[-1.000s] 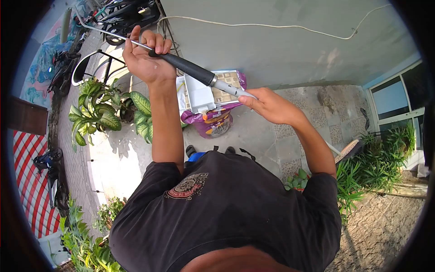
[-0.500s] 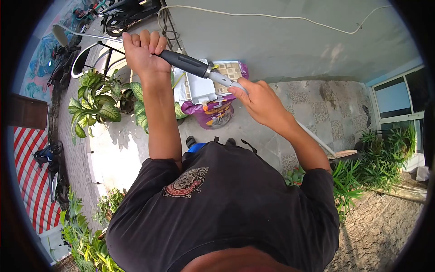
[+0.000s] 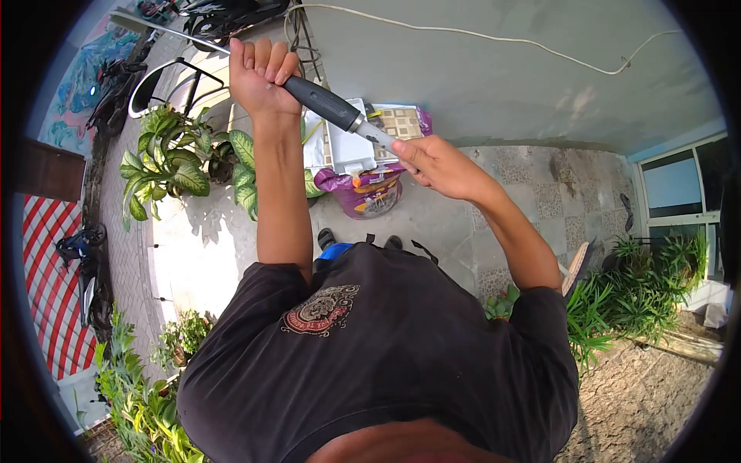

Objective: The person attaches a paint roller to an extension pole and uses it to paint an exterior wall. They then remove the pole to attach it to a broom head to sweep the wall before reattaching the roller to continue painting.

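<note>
My left hand (image 3: 266, 81), raised at upper left, is closed around the black grip of what looks like a paint roller (image 3: 320, 104). Its thin metal rod runs to the far left and ends in a greyish roller head (image 3: 127, 20). A light grey pole (image 3: 375, 136) continues from the grip, and my right hand (image 3: 444, 166) is wrapped round it. Behind my right forearm the pole is hidden; a flat, beige-and-dark head (image 3: 576, 268) shows beyond it. Below my hands, a white tray (image 3: 347, 150) lies on a purple-wrapped container (image 3: 367, 197).
A grey wall (image 3: 494, 85) with a loose white cable (image 3: 463, 29) stands ahead. Leafy plants (image 3: 174, 166) are at left, more greenery (image 3: 656, 278) at right near a window (image 3: 679, 185). Motorbikes (image 3: 116, 92) stand at far left beside a black-framed chair (image 3: 150, 89).
The roller head has swung up and turned. The flat head at right has tilted from nearly level to steep. My right hand has shifted its grip slightly on the pole.
</note>
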`<state>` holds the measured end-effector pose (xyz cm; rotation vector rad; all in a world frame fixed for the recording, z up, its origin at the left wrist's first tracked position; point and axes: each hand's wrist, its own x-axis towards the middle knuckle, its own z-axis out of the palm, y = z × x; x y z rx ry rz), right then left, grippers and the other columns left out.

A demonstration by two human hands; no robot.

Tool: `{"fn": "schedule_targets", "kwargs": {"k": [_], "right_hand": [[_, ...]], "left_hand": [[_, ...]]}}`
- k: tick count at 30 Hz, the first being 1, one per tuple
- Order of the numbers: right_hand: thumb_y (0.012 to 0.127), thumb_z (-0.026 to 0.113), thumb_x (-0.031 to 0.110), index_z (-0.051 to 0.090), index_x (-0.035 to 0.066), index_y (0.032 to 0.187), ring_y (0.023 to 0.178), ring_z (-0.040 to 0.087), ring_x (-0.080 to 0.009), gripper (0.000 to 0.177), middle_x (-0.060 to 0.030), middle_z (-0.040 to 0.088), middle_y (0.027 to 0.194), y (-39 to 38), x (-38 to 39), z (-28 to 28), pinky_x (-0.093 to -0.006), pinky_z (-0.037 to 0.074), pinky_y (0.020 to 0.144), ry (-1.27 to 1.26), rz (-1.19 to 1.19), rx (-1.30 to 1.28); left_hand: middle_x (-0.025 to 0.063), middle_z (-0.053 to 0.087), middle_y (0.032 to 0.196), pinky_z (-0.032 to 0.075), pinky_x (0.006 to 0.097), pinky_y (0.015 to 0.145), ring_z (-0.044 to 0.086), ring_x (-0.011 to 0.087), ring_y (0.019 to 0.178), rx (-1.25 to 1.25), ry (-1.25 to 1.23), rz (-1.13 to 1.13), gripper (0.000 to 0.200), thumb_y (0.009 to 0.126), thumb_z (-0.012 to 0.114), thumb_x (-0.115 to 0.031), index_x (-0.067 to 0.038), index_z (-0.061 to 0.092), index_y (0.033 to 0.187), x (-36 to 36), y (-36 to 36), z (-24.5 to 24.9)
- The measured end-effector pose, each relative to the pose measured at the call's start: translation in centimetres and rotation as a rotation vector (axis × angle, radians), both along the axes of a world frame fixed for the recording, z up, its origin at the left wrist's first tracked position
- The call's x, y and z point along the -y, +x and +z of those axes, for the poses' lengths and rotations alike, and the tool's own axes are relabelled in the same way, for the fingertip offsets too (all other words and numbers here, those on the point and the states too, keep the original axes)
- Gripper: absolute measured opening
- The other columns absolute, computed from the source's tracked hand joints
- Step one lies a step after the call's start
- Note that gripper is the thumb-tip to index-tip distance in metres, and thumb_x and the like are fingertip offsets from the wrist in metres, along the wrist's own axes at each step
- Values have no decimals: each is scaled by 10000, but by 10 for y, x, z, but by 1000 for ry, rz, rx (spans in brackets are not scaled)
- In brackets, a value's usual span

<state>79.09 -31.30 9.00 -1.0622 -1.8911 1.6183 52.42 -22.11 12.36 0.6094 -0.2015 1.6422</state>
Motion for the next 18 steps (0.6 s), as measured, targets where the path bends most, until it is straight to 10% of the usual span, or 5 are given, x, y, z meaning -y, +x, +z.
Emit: {"fn": "schedule_targets", "kwargs": {"k": [10, 18], "right_hand": [[1024, 475, 417, 538, -31, 768, 508, 380, -172, 519, -119, 382, 580, -5, -1, 10, -391, 333, 506, 404, -212, 394], [1034, 444, 448, 506, -4, 716, 542, 292, -113, 556, 24, 318, 577, -1, -4, 18, -340, 297, 493, 153, 6, 97]], "left_hand": [[-15, 249, 553, 223, 248, 392, 240, 101, 458, -207, -275, 580, 389, 1045, 404, -315, -135, 319, 711, 19, 18, 14], [-10, 275, 537, 282, 249, 388, 285, 110, 453, 56, -29, 35, 410, 1040, 392, -277, -142, 336, 656, 8, -10, 12]]}}
